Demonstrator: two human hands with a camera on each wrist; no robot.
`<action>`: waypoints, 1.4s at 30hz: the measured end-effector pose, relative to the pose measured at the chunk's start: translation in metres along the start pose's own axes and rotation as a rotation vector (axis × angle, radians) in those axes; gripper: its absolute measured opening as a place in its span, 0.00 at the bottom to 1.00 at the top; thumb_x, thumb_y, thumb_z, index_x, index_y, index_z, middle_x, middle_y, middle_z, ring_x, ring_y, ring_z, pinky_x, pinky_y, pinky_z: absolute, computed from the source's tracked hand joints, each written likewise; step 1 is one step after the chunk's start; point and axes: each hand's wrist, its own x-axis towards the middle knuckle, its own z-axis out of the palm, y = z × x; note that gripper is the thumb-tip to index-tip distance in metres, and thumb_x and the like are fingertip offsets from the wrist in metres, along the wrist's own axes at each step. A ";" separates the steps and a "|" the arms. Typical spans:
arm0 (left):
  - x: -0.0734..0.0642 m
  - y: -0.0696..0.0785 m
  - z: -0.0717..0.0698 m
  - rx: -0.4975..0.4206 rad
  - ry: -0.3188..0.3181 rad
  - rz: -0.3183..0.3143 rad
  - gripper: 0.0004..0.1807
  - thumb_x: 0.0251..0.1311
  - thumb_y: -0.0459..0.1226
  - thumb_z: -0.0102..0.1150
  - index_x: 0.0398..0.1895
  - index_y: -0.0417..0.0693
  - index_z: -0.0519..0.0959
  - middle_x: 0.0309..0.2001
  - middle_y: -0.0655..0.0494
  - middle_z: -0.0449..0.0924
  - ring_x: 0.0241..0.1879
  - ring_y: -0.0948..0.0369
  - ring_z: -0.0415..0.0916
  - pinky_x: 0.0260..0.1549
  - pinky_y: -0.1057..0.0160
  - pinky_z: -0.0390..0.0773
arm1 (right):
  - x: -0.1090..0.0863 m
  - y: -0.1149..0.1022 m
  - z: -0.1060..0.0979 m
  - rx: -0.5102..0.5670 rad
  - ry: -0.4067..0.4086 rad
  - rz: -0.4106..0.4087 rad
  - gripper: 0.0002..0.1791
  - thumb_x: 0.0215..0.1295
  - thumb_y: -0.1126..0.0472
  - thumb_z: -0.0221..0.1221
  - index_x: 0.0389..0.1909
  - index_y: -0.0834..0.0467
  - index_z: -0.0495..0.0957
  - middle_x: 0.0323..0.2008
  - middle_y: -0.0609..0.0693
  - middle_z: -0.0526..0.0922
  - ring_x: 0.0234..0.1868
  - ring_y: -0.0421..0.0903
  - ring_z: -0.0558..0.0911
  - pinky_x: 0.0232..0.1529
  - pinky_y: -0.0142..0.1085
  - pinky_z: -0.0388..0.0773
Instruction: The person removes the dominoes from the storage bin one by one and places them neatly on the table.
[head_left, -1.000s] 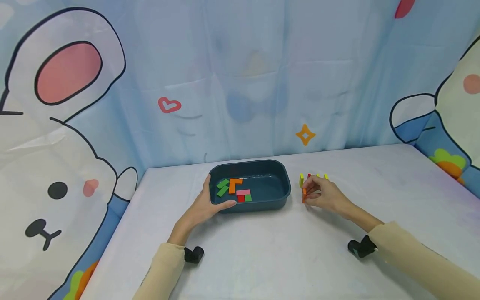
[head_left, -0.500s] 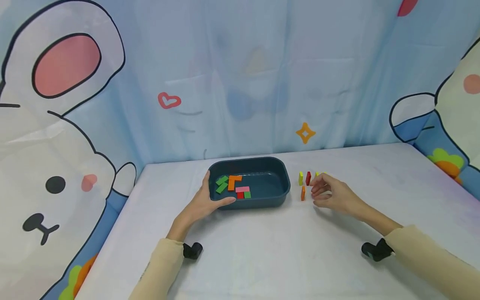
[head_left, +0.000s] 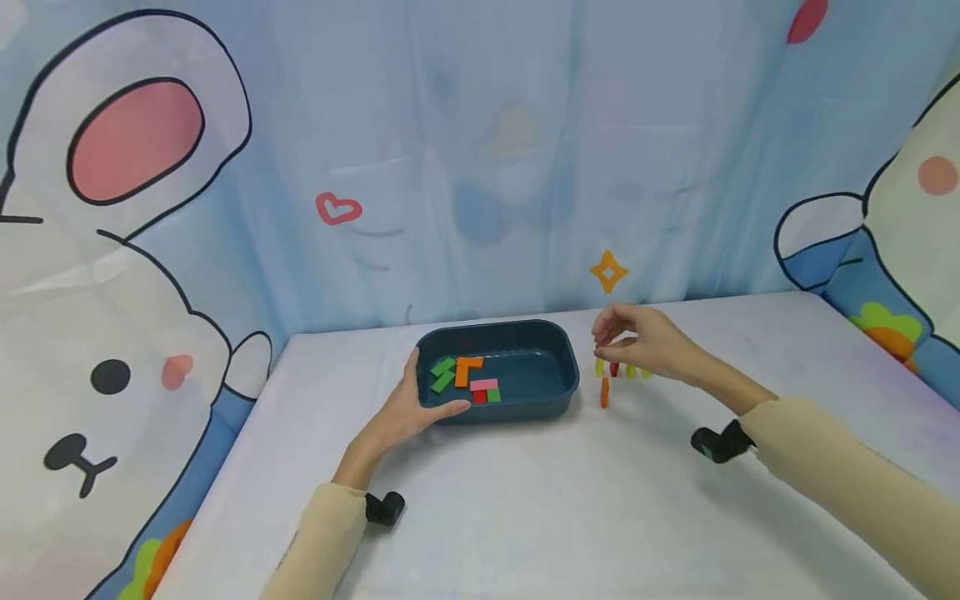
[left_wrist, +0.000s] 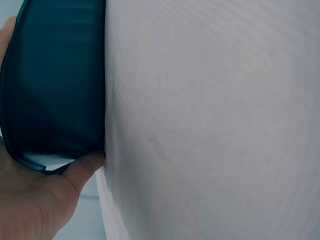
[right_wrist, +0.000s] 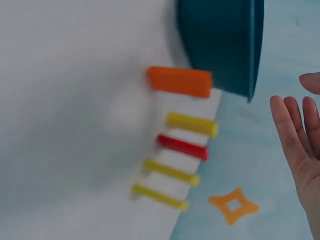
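Note:
My left hand point(head_left: 401, 410) grips the left end of a dark teal plastic bin point(head_left: 534, 371), fingers along its side and thumb at the front. In the left wrist view the thumb and fingers span the bin point(left_wrist: 55, 75). My right hand point(head_left: 643, 340) hovers above a row of small upright blocks, holding nothing, its fingers apart from the thumb. Nearest the front stands an orange block point(right_wrist: 181, 81). Behind it the row has a yellow block point(right_wrist: 192, 124), a red block point(right_wrist: 183, 147), a second yellow block point(right_wrist: 171, 172) and a third yellow block point(right_wrist: 160, 196).
Flat inside the bin lie green blocks point(head_left: 443, 381), orange blocks point(head_left: 462, 377), a pink block point(head_left: 483, 384) and a red block point(head_left: 479, 397). A white cloth covers the table point(head_left: 540, 500). A blue printed curtain point(head_left: 480, 167) hangs at the back.
My right hand let go of the orange block, leaving it upright, drew back to the right, then rose up and left over the row. The left hand stays on the bin.

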 end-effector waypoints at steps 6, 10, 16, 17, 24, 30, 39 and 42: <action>0.002 -0.004 0.000 -0.004 0.009 0.007 0.75 0.51 0.68 0.73 0.86 0.51 0.31 0.84 0.38 0.41 0.81 0.39 0.48 0.73 0.31 0.56 | 0.052 -0.025 0.019 -0.026 -0.072 -0.087 0.12 0.65 0.72 0.69 0.45 0.66 0.78 0.40 0.56 0.82 0.44 0.51 0.83 0.49 0.41 0.87; 0.002 -0.005 0.000 -0.003 0.017 -0.005 0.74 0.52 0.67 0.73 0.86 0.51 0.32 0.84 0.38 0.43 0.80 0.39 0.50 0.72 0.31 0.57 | 0.083 -0.037 0.034 -0.069 -0.110 -0.136 0.11 0.66 0.71 0.69 0.45 0.65 0.79 0.39 0.54 0.82 0.43 0.51 0.84 0.50 0.44 0.87; 0.004 -0.003 0.003 -0.025 0.009 0.000 0.72 0.55 0.64 0.74 0.86 0.54 0.31 0.84 0.41 0.42 0.81 0.40 0.49 0.73 0.31 0.56 | 0.109 -0.044 0.057 -0.087 -0.142 -0.205 0.08 0.65 0.72 0.69 0.42 0.64 0.80 0.37 0.54 0.83 0.42 0.53 0.85 0.50 0.47 0.86; 0.004 -0.002 0.003 -0.030 0.007 0.003 0.72 0.55 0.63 0.74 0.86 0.54 0.31 0.85 0.41 0.42 0.81 0.40 0.49 0.73 0.31 0.56 | 0.112 -0.043 0.061 -0.091 -0.148 -0.214 0.08 0.65 0.72 0.69 0.42 0.65 0.81 0.37 0.54 0.84 0.42 0.53 0.86 0.49 0.47 0.86; 0.002 -0.005 0.001 -0.030 0.008 -0.004 0.72 0.55 0.62 0.74 0.86 0.55 0.31 0.85 0.43 0.41 0.81 0.41 0.48 0.73 0.31 0.57 | 0.127 -0.037 0.093 -0.115 -0.409 -0.179 0.08 0.66 0.71 0.68 0.45 0.68 0.85 0.41 0.58 0.88 0.41 0.49 0.87 0.48 0.42 0.86; 0.003 -0.007 -0.001 -0.029 0.013 -0.005 0.72 0.55 0.63 0.74 0.86 0.54 0.31 0.85 0.43 0.40 0.81 0.40 0.48 0.73 0.31 0.57 | 0.137 -0.042 0.108 -0.215 -0.597 -0.114 0.09 0.64 0.72 0.70 0.44 0.67 0.87 0.42 0.57 0.90 0.40 0.46 0.88 0.45 0.38 0.87; 0.005 -0.010 0.001 -0.039 0.013 0.000 0.72 0.55 0.63 0.74 0.86 0.54 0.31 0.84 0.43 0.43 0.80 0.42 0.50 0.73 0.33 0.59 | 0.148 -0.041 0.123 -0.442 -0.701 -0.027 0.12 0.60 0.66 0.76 0.44 0.62 0.89 0.42 0.51 0.88 0.42 0.44 0.85 0.46 0.36 0.85; 0.005 -0.010 0.001 -0.049 0.016 -0.001 0.71 0.56 0.61 0.74 0.86 0.56 0.30 0.85 0.44 0.43 0.80 0.43 0.50 0.73 0.34 0.58 | 0.151 -0.042 0.125 -0.448 -0.715 -0.010 0.13 0.59 0.65 0.76 0.45 0.62 0.88 0.42 0.50 0.88 0.42 0.44 0.85 0.48 0.37 0.85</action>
